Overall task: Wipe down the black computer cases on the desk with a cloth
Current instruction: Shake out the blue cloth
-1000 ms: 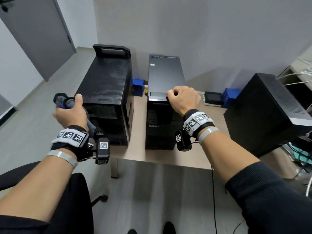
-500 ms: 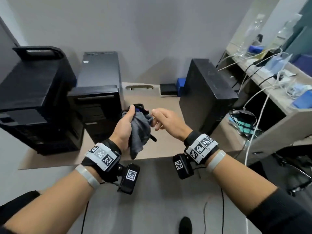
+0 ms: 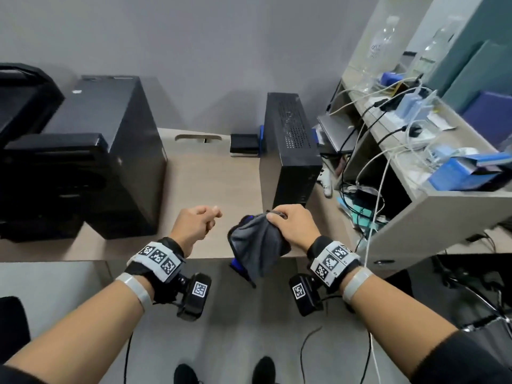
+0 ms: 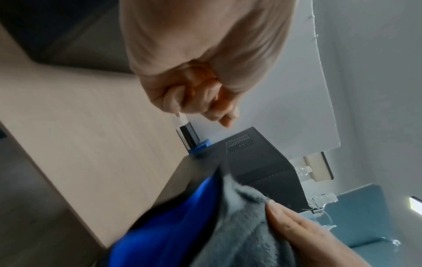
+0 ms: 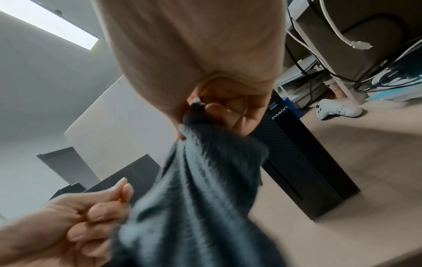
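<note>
My right hand (image 3: 288, 224) grips a grey cloth with a blue side (image 3: 257, 245), which hangs over the desk's front edge; the same cloth (image 5: 200, 189) fills the right wrist view and shows as cloth (image 4: 228, 225) in the left wrist view. My left hand (image 3: 198, 224) hovers just left of the cloth with fingers curled and nothing in them. A slim black computer case (image 3: 291, 151) stands upright directly behind my right hand. A wider black case (image 3: 116, 151) stands at the left, and another black case (image 3: 25, 98) lies beyond it at the far left edge.
The beige desk (image 3: 213, 178) has bare surface between the cases. A small black box (image 3: 243, 144) sits at the back. A cluttered side shelf (image 3: 415, 151) with cables and blue boxes runs along the right. A white controller (image 5: 335, 111) lies by the slim case.
The cloth passed from my left hand to my right hand. My view swung right, from the two left cases toward the slim case. My left hand let go and curled.
</note>
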Action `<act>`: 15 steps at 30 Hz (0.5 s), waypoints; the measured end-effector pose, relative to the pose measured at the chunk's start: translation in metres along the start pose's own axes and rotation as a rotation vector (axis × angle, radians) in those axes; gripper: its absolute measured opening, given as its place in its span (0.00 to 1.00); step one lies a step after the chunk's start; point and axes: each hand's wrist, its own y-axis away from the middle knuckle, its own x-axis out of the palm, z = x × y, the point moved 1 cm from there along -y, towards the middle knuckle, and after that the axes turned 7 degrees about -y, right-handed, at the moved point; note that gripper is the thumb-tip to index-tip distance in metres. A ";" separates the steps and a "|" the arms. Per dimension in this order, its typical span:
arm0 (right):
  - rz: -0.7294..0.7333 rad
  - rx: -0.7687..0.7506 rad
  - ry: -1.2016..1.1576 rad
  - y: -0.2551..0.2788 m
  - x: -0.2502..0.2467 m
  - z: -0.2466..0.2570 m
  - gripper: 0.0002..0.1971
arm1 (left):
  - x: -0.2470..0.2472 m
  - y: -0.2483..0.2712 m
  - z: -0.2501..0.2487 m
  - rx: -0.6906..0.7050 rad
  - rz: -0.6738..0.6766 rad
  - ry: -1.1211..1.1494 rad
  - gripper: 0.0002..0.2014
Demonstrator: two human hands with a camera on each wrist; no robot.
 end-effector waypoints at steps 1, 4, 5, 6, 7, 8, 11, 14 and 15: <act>0.006 -0.015 -0.001 -0.001 0.001 0.000 0.16 | -0.003 -0.001 0.002 0.006 -0.008 -0.041 0.13; 0.102 -0.110 -0.038 0.000 0.012 0.017 0.16 | -0.001 0.003 0.001 0.003 0.086 -0.132 0.10; 0.113 -0.138 -0.058 -0.001 0.015 0.024 0.16 | 0.003 0.007 -0.001 -0.009 0.156 -0.122 0.10; 0.109 -0.157 -0.094 -0.003 0.016 0.030 0.16 | 0.007 0.011 -0.001 -0.013 0.230 -0.089 0.14; 0.102 -0.175 -0.142 -0.005 0.017 0.038 0.16 | 0.008 0.013 -0.001 -0.006 0.296 -0.031 0.18; 0.097 -0.186 -0.186 -0.007 0.016 0.043 0.15 | 0.010 0.014 0.000 0.027 0.346 0.010 0.19; 0.078 -0.211 -0.158 -0.011 0.012 0.051 0.11 | -0.002 0.011 0.000 0.189 0.271 -0.154 0.07; -0.008 -0.173 -0.064 -0.014 0.010 0.049 0.11 | -0.030 0.001 -0.001 0.191 0.068 -0.295 0.05; -0.001 -0.147 -0.044 -0.016 0.011 0.047 0.14 | -0.038 0.001 -0.005 0.167 0.038 -0.250 0.06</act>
